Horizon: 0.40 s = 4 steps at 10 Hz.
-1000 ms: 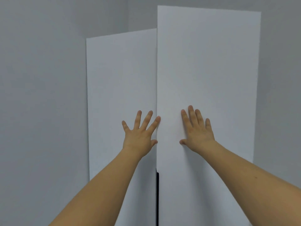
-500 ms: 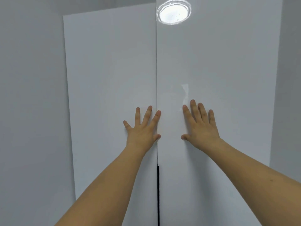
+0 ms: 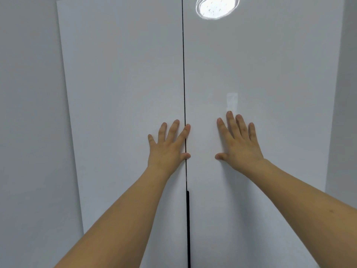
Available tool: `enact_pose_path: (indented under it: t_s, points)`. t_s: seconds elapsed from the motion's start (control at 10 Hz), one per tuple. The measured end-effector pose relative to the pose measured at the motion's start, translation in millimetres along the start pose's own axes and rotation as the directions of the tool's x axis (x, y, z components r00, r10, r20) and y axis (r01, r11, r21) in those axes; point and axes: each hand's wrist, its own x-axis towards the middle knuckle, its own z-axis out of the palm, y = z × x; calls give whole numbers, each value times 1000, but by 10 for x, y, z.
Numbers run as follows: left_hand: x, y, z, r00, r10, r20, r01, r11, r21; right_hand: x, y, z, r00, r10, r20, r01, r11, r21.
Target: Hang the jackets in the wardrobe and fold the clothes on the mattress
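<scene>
A tall white wardrobe fills the view, its left door [image 3: 123, 93] and right door [image 3: 270, 84] meeting at a thin dark seam. My left hand [image 3: 168, 147] presses flat on the left door, fingers spread, with the index fingertip and thumb reaching over the seam. My right hand [image 3: 238, 144] lies flat on the right door, fingers straight. No jackets, clothes or mattress are in view.
A black handle strip [image 3: 187, 225] runs down the seam below my hands. A ceiling light's reflection [image 3: 217, 6] shines on the glossy right door. Grey walls [image 3: 29, 132] flank the wardrobe on both sides.
The two doors, ajar a second ago, have swung in under my palms and now sit flush. My view has come closer to the wardrobe.
</scene>
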Motion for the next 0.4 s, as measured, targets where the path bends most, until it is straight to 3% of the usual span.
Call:
enact_pose_path:
  t_s: [0.2,0.4]
  points:
    - [-25,-2,-71,999,20,28,-19,999,-36,-46,-101,-88,999,30,-11,-30,999,29]
    - [-144,-156,-216,998,38,-59,-40,999,-30,-182,-285,-200,998,23,-62,-9,979,203]
